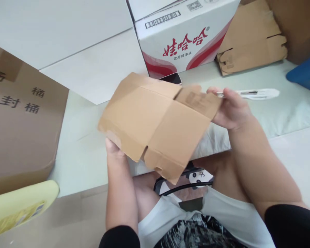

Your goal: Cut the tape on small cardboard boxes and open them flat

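Cardboard blank (155,117) is being gripped at opposite edges by the left hand (114,147) and right hand (234,109), spanning largely flat between them, flaps (167,163) apparently untucked, while another flattened carton (250,48) is resting beyond the right hand.

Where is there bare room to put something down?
The pale cloth shows bare between the brown carton and the left hand, and right of the right hand, in front of the blue object. Lifted cardboard covers the middle; the back is crowded: red-and-white box, phone, flattened cardboard.
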Demonstrator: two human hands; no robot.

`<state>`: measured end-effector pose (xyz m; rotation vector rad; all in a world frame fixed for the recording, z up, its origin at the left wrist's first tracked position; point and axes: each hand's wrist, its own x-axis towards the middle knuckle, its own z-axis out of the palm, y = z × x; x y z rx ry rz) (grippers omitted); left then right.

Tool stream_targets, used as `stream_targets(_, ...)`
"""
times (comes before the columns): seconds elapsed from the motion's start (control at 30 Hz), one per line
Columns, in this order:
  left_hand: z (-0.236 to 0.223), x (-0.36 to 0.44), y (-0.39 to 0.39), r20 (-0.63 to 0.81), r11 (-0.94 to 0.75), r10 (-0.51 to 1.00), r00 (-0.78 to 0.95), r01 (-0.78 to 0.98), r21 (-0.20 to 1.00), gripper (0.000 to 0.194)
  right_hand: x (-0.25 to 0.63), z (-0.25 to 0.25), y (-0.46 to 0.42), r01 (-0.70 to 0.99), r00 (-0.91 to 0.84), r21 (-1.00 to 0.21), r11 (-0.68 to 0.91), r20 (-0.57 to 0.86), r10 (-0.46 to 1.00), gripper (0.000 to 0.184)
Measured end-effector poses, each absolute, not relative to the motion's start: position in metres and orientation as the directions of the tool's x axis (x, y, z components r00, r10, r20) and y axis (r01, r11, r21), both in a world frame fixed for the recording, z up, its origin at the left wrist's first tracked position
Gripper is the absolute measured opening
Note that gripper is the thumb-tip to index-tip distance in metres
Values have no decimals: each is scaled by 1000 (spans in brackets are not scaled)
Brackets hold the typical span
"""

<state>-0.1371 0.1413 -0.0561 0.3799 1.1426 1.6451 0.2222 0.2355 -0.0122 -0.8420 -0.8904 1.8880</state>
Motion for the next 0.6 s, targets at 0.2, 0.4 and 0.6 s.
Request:
stream_targets(0.2, -62, -133, 156, -104, -129, 887, -451, -457, 880, 43, 204, -23, 237, -439, -316, -802, -405, -284, 905, 56)
stream_targets(0.4, -45, -113, 154, 105, -361, 837, -538, -396, 845, 45, 189, -19, 230, -401, -357, -813, -422, -286, 889, 50)
stream_targets(0.6, -39, -108, 158, -60, -214, 935, -349, -691, 690, 42, 246, 30, 209, -350, 122, -932, 93, 53, 991, 45)
